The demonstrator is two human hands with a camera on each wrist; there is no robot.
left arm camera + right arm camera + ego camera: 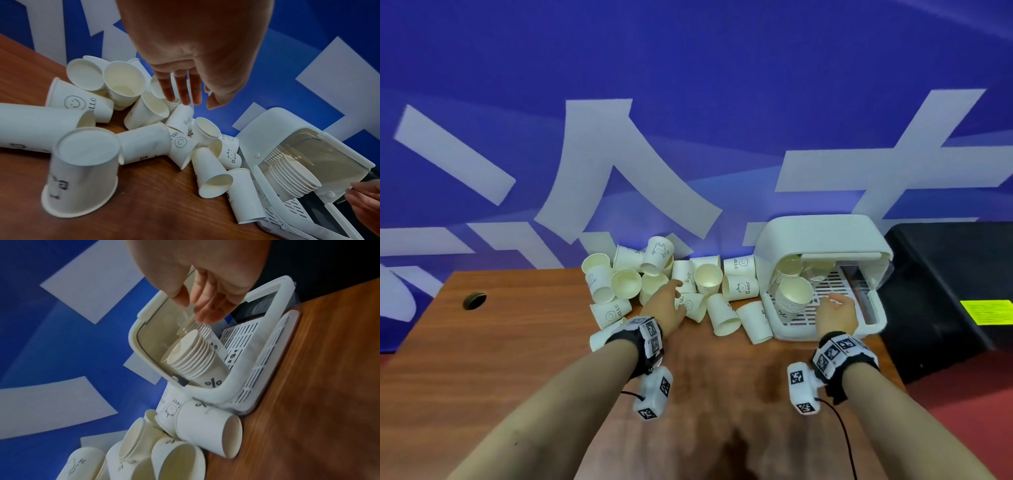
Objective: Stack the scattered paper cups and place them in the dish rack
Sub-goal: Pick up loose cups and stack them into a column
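From the head view we see our left hand (667, 305) reaching into the heap of loose paper cups (654, 281) at the far middle of the wooden table (517, 342), fingers spread and holding nothing, while our right hand (837, 313) hovers over the near part of the white dish rack (825, 240) at the far right, just right of a stack of cups (792, 298) lying inside it. From the left wrist, our fingers (185, 91) hang relaxed and apart above the tumbled cups, gripping none; one cup (82, 175) stands upside down at the near left, and the rack's stack (292, 177) shows under its clear lid (320, 162). From the right wrist, our fingers (205, 305) are loosely extended over the rims of the stacked cups (195, 360) inside the rack (267, 353); we cannot tell whether they touch, and they grasp nothing.
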